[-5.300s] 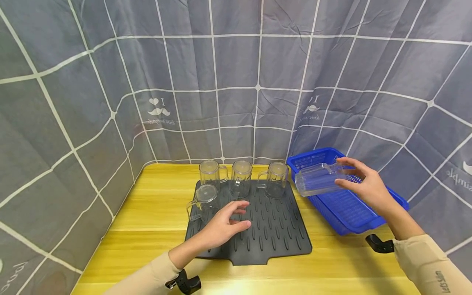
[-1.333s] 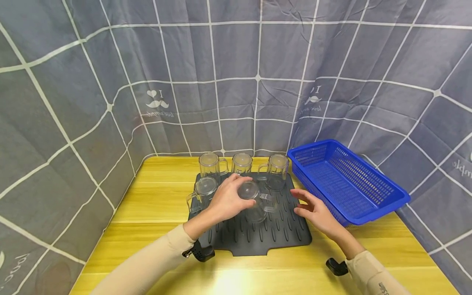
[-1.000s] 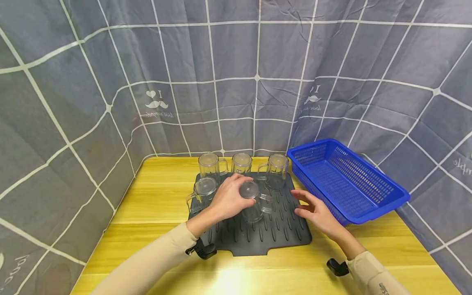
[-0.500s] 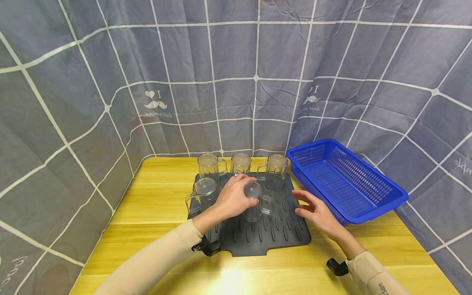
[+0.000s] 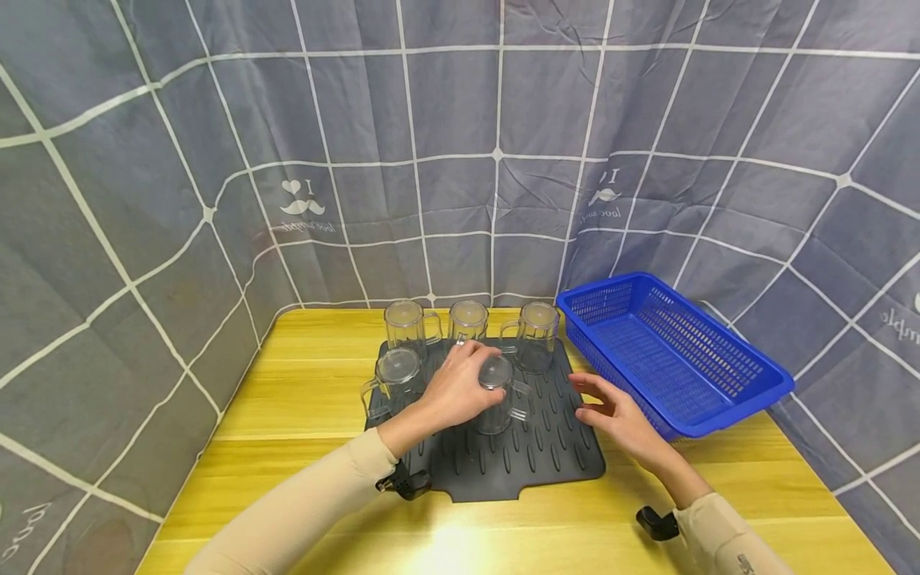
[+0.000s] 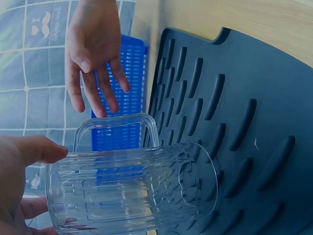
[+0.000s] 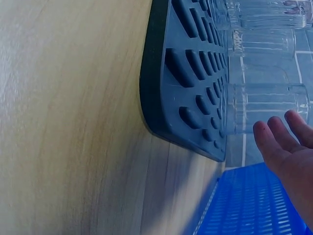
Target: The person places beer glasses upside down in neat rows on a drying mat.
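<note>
My left hand (image 5: 456, 390) grips a clear glass mug (image 5: 494, 411) near its base, thumb on the near side. The mug is upside down on the ribbed black mat (image 5: 532, 471), handle pointing right. In the left wrist view, the mug (image 6: 127, 191) has its rim against the mat (image 6: 274, 98). To the right, my right hand (image 5: 621, 419) hovers by the mat's right edge, fingers loosely bent, holding nothing. Several other upturned mugs stand on the mat: back left (image 5: 406, 329), back middle (image 5: 469, 315), back right (image 5: 537, 335) and left front (image 5: 398, 375).
A blue perforated basket (image 5: 668, 359) sits right of the mat, behind my right hand; no mug shows in it. The yellow wooden table (image 5: 309, 383) extends around the mat. A grey checked curtain (image 5: 460, 200) encloses the back and sides.
Earlier my right hand held the mug sideways over the basket; now it stands upturned in my left hand and my right hand is off it. Over the last second, the mug shifted slightly right.
</note>
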A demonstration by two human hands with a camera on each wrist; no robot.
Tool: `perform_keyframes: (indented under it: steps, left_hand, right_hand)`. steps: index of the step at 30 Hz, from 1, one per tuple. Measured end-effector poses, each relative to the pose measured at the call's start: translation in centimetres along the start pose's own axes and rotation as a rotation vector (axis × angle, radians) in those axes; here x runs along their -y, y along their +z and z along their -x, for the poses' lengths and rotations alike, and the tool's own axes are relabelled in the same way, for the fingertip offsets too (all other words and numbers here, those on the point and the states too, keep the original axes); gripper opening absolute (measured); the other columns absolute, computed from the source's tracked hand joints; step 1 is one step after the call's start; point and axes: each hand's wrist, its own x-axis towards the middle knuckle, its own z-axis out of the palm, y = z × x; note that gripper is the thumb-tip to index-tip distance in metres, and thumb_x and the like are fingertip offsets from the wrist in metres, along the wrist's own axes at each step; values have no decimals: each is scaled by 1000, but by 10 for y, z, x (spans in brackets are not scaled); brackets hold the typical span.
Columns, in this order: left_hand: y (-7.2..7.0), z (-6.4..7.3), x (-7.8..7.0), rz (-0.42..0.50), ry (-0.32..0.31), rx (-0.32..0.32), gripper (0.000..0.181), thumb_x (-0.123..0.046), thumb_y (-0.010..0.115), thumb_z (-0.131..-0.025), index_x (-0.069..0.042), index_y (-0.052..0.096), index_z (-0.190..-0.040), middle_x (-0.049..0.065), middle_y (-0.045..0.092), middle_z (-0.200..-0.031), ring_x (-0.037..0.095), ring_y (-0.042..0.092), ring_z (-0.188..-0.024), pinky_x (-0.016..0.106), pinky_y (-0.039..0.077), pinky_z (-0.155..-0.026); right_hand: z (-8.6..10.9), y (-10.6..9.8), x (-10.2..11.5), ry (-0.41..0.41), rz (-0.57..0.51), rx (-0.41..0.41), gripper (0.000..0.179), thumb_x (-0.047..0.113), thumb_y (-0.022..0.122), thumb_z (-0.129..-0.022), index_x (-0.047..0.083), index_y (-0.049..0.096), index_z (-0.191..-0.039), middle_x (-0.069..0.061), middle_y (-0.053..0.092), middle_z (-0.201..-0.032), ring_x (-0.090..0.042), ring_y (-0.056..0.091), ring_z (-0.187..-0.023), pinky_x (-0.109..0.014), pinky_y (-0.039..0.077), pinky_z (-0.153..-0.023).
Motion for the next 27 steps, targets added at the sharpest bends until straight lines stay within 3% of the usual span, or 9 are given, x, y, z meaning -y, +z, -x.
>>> perform_keyframes:
  steps: [7,10,14,17,20,24,27]
  left_hand:
    - [5,-1,-2,-4,16,-7,60,-38,77,-86,-19,58,-139,6,53,-134,28,51,-122,46,52,-82]
    - [6,-1,-4,6,23,-6,60,-40,76,-86,-19,58,-139,6,52,-133,27,51,-121,48,52,-84]
    - [8,-2,-5,27,25,3,59,-41,74,-87,-18,58,-140,7,52,-134,27,50,-124,50,51,-88]
    - [8,-3,-6,39,27,6,60,-41,74,-88,-17,58,-140,7,51,-136,29,49,-128,53,50,-94]
    - [8,-3,-6,42,27,7,60,-41,73,-88,-16,57,-140,8,52,-136,30,49,-130,54,48,-97]
    - [6,0,-7,35,31,7,60,-44,72,-89,-17,57,-141,7,51,-138,29,49,-131,53,48,-99]
    - [2,3,-8,11,40,7,61,-48,69,-91,-19,55,-143,8,48,-146,31,45,-136,56,45,-104]
  right_hand:
    - [0,-2,-3,1,-7,-9,49,12,64,-99,8,49,-146,-17,50,-147,7,48,-126,-28,51,-100]
    - [1,-4,-5,13,-2,-17,48,12,64,-100,8,50,-145,-17,50,-147,-7,52,-130,-20,50,-96]
    - [1,-5,-6,26,8,-25,47,13,63,-100,8,50,-145,-17,51,-147,-12,53,-131,-18,49,-94]
    - [-1,-7,-5,20,9,-26,47,13,63,-100,8,50,-145,-17,51,-146,4,50,-125,-18,50,-94]
    - [-4,-7,-2,10,19,-24,46,13,62,-100,8,50,-145,-18,51,-147,8,49,-124,-19,50,-94]
    - [-9,-7,4,-5,64,-16,46,16,62,-101,10,50,-145,-16,51,-147,-4,51,-129,-21,50,-96]
    - [-15,-6,11,-38,126,-6,45,16,61,-102,11,51,-145,-14,51,-147,-22,50,-133,-38,51,-102]
